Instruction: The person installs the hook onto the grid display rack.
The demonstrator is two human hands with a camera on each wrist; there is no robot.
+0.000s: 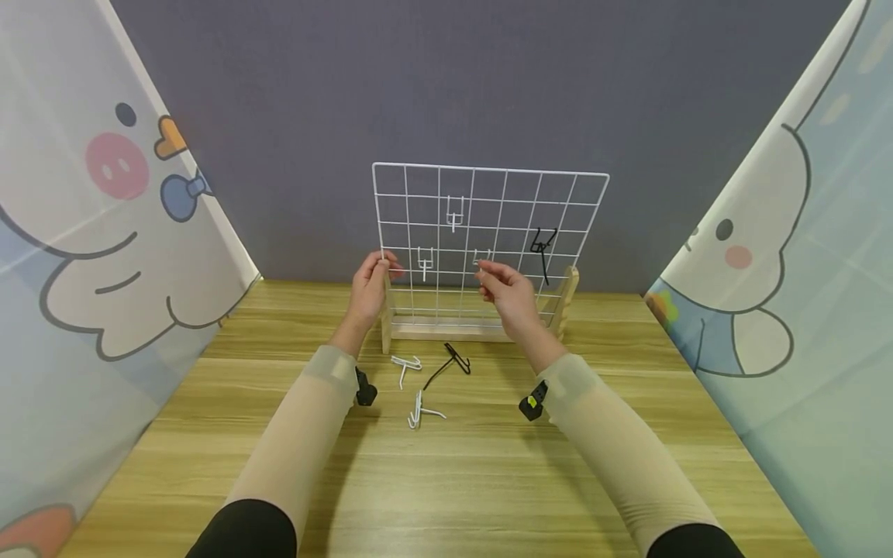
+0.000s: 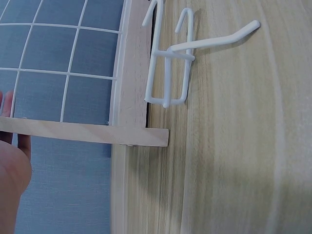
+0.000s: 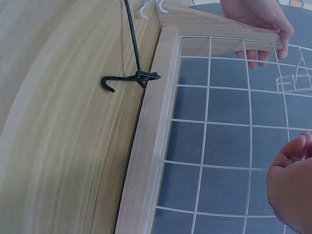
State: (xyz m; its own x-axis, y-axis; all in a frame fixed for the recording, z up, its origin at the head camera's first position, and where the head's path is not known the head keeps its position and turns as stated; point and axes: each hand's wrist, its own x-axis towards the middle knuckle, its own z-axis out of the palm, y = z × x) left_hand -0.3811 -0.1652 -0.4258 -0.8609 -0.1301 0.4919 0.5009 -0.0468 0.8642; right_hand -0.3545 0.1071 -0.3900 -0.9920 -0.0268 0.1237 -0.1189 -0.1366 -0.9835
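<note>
A white wire grid (image 1: 488, 232) stands upright in a wooden base; left hand (image 1: 370, 287) grips its edge, right hand (image 1: 509, 294) pinches a white hook (image 1: 483, 258).

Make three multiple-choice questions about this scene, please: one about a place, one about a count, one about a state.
1. Where is the black hook that is not on the table?
A. on the grid's right side
B. on the grid's top bar
C. in the left hand

2. How many white hooks lie loose on the table?
A. one
B. two
C. four

3. How does the wire grid stand?
A. flat
B. upright in a wooden stand
C. hanging from the wall

Answers: 1 A, it hangs there on the wires. 2 B, two lie near the forearms. 3 B, the stand holds its base.
</note>
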